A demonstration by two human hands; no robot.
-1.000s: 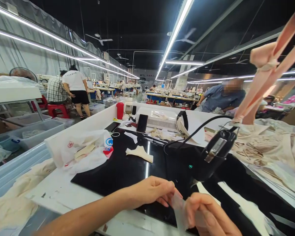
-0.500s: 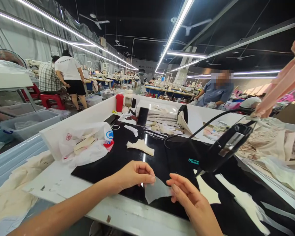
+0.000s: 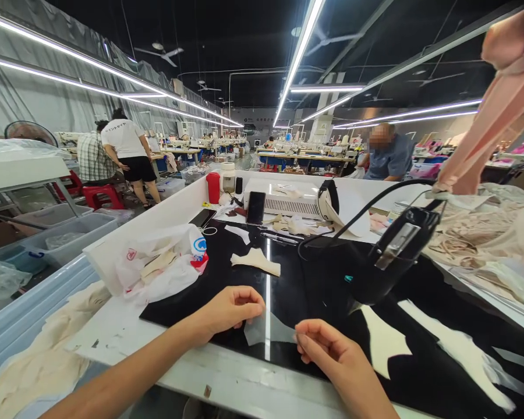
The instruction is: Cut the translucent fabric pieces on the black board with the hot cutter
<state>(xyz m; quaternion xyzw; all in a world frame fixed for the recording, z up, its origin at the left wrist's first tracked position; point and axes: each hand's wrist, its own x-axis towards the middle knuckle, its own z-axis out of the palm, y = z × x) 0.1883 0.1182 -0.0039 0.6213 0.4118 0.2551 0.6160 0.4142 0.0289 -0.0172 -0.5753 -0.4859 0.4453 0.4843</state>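
Note:
A thin, see-through piece of fabric (image 3: 266, 333) with curved edges is stretched between my two hands above the black tabletop (image 3: 218, 256). My left hand (image 3: 229, 308) pinches its upper left corner between thumb and fingers. At the right end, my right hand (image 3: 327, 349) is closed on its other corner. Beyond them lies a cream cut fabric piece (image 3: 257, 261). To the right of my right hand are another cream piece (image 3: 382, 340) and a long pale strip (image 3: 456, 349).
A black corded device (image 3: 388, 256) hangs over the table's right side, tied with pink cloth (image 3: 484, 122). A white plastic bag (image 3: 161, 265) with scraps sits at left. Phones (image 3: 255, 207) and a red container (image 3: 213, 187) stand at the back. A co-worker (image 3: 388, 154) bends beyond the table.
The view has turned slightly right, moving my hands and the sheer piece left in the picture. Its right corner now sits in my right hand's fingertips, which were more spread and blurred before.

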